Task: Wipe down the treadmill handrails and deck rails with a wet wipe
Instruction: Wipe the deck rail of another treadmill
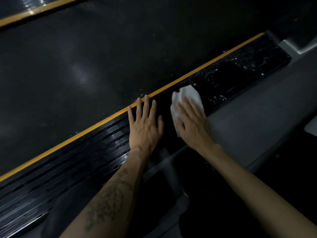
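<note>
On the near deck rail (pixel 103 152) beside its yellow edge strip (pixel 188 76), right hand (pixel 193 124) presses the wet wipe (pixel 187 98) flat-fingered, left hand (pixel 145 127) braces open; keep strokes long, overlapping, toward the dry far end.

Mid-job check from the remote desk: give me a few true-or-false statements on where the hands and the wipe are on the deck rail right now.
1. The right hand presses the white wipe onto the black deck rail. True.
2. The left hand holds a second wipe. False: it lies flat on the rail, holding nothing.
3. A yellow stripe runs between the rail and the belt. True.
4. The wipe lies on the belt. False: it is on the rail.
</note>
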A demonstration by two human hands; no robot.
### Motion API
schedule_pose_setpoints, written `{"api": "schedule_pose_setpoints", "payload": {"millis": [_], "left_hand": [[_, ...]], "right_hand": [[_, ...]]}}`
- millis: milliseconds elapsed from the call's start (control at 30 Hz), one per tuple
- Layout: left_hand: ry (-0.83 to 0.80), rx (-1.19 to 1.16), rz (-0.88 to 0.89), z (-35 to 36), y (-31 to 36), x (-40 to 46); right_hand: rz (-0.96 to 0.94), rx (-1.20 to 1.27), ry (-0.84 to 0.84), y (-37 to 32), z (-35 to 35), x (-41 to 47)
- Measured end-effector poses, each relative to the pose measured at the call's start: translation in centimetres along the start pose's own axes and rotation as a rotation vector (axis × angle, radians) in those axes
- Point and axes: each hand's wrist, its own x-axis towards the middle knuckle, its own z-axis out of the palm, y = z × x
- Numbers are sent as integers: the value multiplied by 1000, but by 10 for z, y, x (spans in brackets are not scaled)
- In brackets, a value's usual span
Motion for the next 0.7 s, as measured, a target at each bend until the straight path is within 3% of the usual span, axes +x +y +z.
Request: {"api": "schedule_pose_setpoints", "payload": {"millis": [100,233,300,467,600,700], "left_hand": [[5,-9,2,0,0,0],[22,-8,4,0,1,1],[28,-19,2,1,2,1],[38,-23,1,3,1,2],[39,-23,2,3,2,2],[27,-21,-2,3,2,2]], "right_hand": [[-191,-8,-10,12,-3,-3],[50,-25,46,26,-9,9],[82,0,46,8,-1,4],[-234,-28,48,12,1,-9],[72,-2,95,21,-6,0],[-40,-20,96,0,7,-14]]}}
